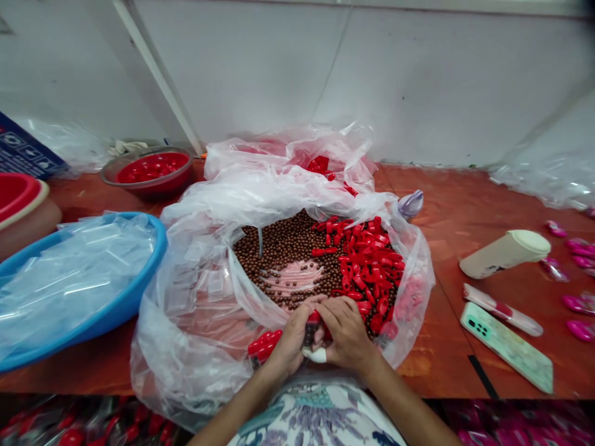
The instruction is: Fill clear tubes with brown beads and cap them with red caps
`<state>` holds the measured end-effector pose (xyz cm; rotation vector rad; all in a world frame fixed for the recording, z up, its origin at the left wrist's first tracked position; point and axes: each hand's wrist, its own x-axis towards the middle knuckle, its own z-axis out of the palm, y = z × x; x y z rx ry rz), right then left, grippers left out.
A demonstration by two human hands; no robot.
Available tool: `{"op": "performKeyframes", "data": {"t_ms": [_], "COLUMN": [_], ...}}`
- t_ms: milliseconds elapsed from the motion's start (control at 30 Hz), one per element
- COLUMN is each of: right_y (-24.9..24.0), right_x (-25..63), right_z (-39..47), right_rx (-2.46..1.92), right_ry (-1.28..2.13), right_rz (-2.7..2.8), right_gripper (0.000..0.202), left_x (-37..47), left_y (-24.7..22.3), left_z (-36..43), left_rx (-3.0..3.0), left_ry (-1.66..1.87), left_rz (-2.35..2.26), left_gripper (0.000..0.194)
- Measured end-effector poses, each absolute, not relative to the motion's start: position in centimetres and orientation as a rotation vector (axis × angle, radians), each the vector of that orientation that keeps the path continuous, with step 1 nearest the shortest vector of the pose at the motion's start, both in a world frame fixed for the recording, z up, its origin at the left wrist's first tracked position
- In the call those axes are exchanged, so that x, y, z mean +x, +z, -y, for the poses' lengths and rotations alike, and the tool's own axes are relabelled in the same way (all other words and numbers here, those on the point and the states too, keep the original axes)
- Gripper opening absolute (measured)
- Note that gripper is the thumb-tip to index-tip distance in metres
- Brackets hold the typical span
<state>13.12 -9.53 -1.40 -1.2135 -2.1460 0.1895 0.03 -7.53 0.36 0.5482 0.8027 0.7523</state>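
Both my hands are together at the near rim of a large clear plastic bag (171,353). My left hand (292,334) is closed around a small see-through container (309,334) with dark contents and a red top. My right hand (348,328), white wrapping on its thumb, closes on the same container from the right; its fingers partly hide it. Beyond my hands, small round brown balls (283,248) are spread inside the bag. Glossy red plastic pieces (372,266) are heaped at their right. Several red-topped containers (264,345) lie beside my left wrist.
At left stands a blue basin (153,266) of clear plastic pieces (83,266). Behind it is a bowl (109,176) of red pieces. A phone (506,347), a clear tube (504,310), a white cup (504,254) and pink items (579,303) lie at right.
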Motion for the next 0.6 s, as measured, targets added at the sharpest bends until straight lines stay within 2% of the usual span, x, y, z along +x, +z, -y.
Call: {"op": "performKeyframes", "data": {"t_ms": [167, 200, 300, 400, 533, 600], "right_y": [-1.1, -0.9, -0.3, 0.0, -0.6, -1.1], "right_x": [13.8, 14.2, 15.3, 15.3, 13.2, 11.9], "right_z": [10.6, 11.1, 12.5, 13.7, 14.5, 14.4], "right_rx": [-1.309, -1.356, -1.422, -1.360, -1.328, -1.356], "right_ry": [0.546, 0.647, 0.958, 1.194, 1.206, 1.147], "right_rz": [2.088, 2.030, 1.874, 1.945, 2.113, 2.169], "right_gripper": [0.088, 0.083, 0.045, 0.033, 0.044, 0.054], "left_x": [-3.8, -5.4, -10.4, -14.3, -15.3, -14.5], "left_y": [2.5, 2.9, 3.8, 3.7, 2.2, 1.2], "left_z": [6.7, 6.5, 6.9, 8.6, 11.4, 12.3], "left_rx": [0.774, 0.826, 0.906, 0.957, 1.153, 1.255], "left_ry": [0.803, 0.835, 0.927, 0.859, 0.648, 0.624], "left_rz": [-0.984, -1.041, -1.251, -1.498, -1.615, -1.568], "left_gripper": [0.051, 0.050, 0.049, 0.051, 0.048, 0.056]}}
